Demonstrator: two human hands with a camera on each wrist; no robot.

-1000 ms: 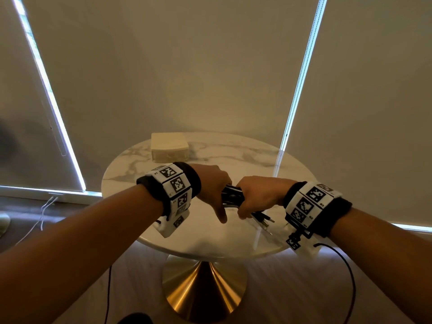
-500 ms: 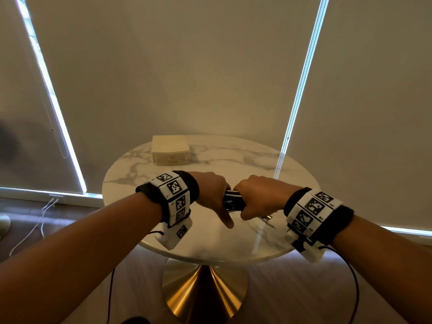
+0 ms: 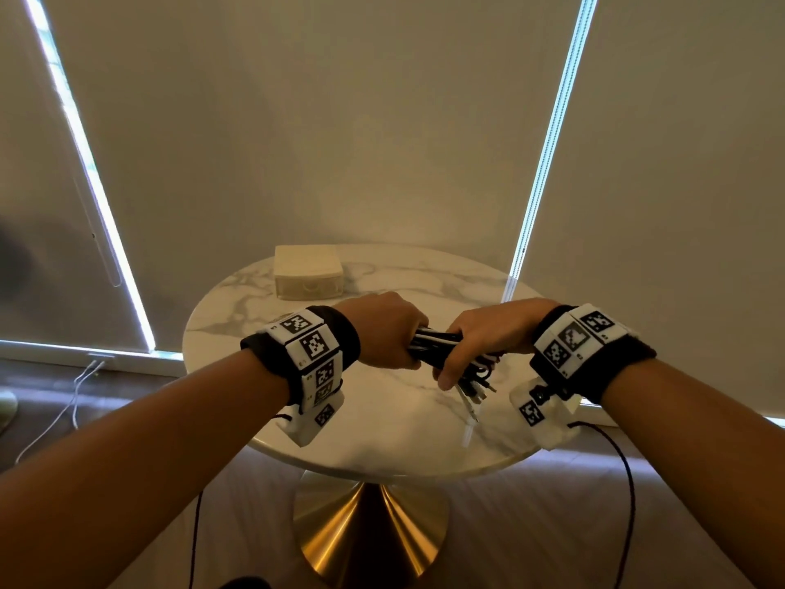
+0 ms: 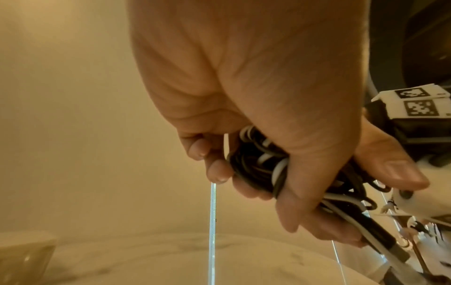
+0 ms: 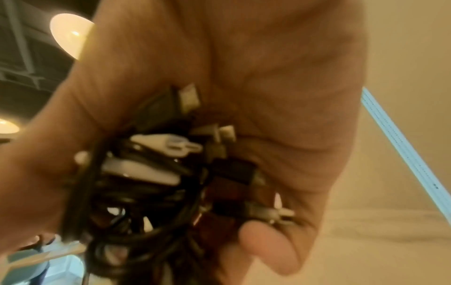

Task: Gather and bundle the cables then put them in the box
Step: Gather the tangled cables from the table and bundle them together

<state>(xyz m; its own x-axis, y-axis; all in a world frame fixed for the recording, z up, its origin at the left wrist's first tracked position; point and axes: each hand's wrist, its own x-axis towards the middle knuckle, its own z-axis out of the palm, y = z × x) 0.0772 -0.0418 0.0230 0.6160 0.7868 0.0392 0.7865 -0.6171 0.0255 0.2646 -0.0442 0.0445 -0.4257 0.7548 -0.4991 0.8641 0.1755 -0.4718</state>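
Observation:
A bundle of black and white cables (image 3: 431,344) is held above the round marble table (image 3: 382,427) between both hands. My left hand (image 3: 388,333) grips the looped end (image 4: 256,164), fingers curled round it. My right hand (image 3: 480,337) is wrapped round the other end, where the plugs (image 3: 471,386) stick out below the thumb. In the right wrist view the connectors (image 5: 190,154) crowd against the palm. The cream box (image 3: 308,272) stands at the table's far left, behind the left hand; its lid looks closed.
The table stands on a gold cone base (image 3: 369,529). Pale roller blinds (image 3: 331,121) hang behind it, with bright light strips at their edges. A white cord (image 3: 63,401) lies on the floor at the left. A thin dark wire (image 3: 628,495) hangs from the right wrist camera.
Both hands have lifted the bundle slightly and twisted it. The left hand's pointing finger has curled in, and more of the cable ends hang out under the right hand.

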